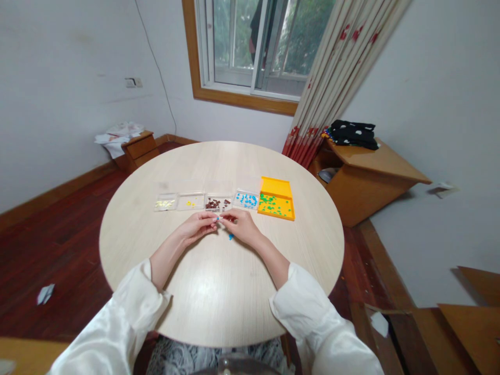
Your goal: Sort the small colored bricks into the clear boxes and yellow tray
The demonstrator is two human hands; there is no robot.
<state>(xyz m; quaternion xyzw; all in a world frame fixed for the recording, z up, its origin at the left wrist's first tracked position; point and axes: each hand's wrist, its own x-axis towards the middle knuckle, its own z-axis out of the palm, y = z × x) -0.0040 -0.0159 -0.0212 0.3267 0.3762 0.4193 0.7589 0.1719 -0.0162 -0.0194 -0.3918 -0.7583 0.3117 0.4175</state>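
Over the middle of the table, my left hand (200,225) and my right hand (241,225) meet with their fingertips pinched together. Between them shows a small blue piece (217,219), mostly covered by the fingers, so its exact kind is unclear. Just below my right hand lie small blue bits (230,237) on the tabletop. Beyond the hands, a clear box holds brown pieces (213,204), and another to its right holds blue pieces (247,200). Small green pieces (273,205) are spread in the open orange-yellow box (275,185) at the row's right end.
Two more clear boxes stand at the row's left, with pale yellow pieces (165,203) and bright yellow pieces (190,203). All rest on a round pale wooden table (219,297). A wooden cabinet (375,177) with dark cloth on top stands at right, beside a curtain (332,67).
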